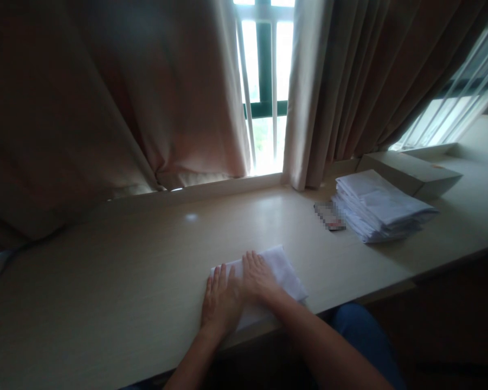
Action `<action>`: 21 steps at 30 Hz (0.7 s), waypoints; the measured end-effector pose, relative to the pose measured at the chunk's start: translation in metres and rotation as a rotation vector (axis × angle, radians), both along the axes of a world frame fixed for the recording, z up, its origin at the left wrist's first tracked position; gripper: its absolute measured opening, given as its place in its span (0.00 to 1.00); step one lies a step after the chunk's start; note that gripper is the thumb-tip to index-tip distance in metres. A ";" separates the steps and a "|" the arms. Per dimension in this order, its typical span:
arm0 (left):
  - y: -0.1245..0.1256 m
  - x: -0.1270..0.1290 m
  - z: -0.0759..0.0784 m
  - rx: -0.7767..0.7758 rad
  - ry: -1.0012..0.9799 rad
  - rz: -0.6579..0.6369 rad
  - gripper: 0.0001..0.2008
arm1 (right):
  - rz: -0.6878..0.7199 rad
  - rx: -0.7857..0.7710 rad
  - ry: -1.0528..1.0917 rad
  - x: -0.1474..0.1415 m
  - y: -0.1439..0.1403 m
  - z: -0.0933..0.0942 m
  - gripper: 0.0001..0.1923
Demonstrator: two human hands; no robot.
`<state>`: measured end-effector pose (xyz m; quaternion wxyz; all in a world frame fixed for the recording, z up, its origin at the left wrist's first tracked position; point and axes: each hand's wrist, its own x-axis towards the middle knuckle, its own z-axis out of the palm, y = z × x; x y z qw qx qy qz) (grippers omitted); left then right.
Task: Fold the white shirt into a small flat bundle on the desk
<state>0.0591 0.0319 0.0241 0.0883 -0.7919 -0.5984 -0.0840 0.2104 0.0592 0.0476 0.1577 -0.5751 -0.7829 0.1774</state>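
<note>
In the head view, a folded white cloth [282, 271] lies near the front edge of a long pale wooden counter [117, 276], a little right of the middle of the picture. Both hands rest flat on it, palms down, fingers stretched out and pointing away from the person. The left hand [220, 300] covers the cloth's left end, its outer fingers reaching onto or just past the cloth's edge. The right hand [258, 277] lies just beside it, slightly farther from the person, on the middle of the cloth. The two hands touch or nearly touch along their inner sides; neither is closed around anything, both simply press on the fabric. The right part of the cloth shows bare beyond the right hand, with one corner pointing toward the counter's front edge. Both forearms come up from the bottom of the picture, and a patch of blue clothing [361, 330] shows below the counter's edge.

Farther along the counter to the right, well apart from the hands, a stack of folded white cloths [380, 206] sits. Just beside its left side lies a small flat object [329, 215], blurred beyond telling. Behind the stack lies a flat pale box [410, 170], close to the wall.

Along the back of the counter hang heavy brownish curtains [117, 92], parted in the middle where a barred window [264, 81] lets in bright light. A second window [451, 103] shows at the far right.
</note>
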 end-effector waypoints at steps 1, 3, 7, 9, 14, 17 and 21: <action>0.000 0.001 0.001 0.011 -0.003 -0.004 0.28 | -0.025 0.005 -0.007 0.002 0.000 0.000 0.46; 0.000 0.002 0.003 0.036 -0.012 -0.018 0.29 | -0.062 0.015 -0.026 0.009 -0.001 -0.001 0.48; 0.000 0.002 0.002 0.061 -0.018 -0.034 0.32 | -0.122 0.018 -0.074 0.034 -0.001 0.000 0.49; 0.000 0.001 0.001 0.056 -0.018 -0.033 0.32 | -0.189 -0.012 -0.100 0.050 -0.003 0.000 0.50; 0.000 0.000 -0.001 0.049 -0.009 -0.038 0.32 | -0.278 -0.080 -0.136 0.081 -0.011 -0.004 0.51; 0.000 0.000 -0.001 0.048 -0.010 -0.037 0.32 | -0.294 -0.089 -0.151 0.084 -0.014 -0.005 0.50; 0.000 -0.001 -0.003 0.060 -0.026 -0.042 0.32 | -0.305 -0.069 -0.169 0.081 -0.016 -0.003 0.49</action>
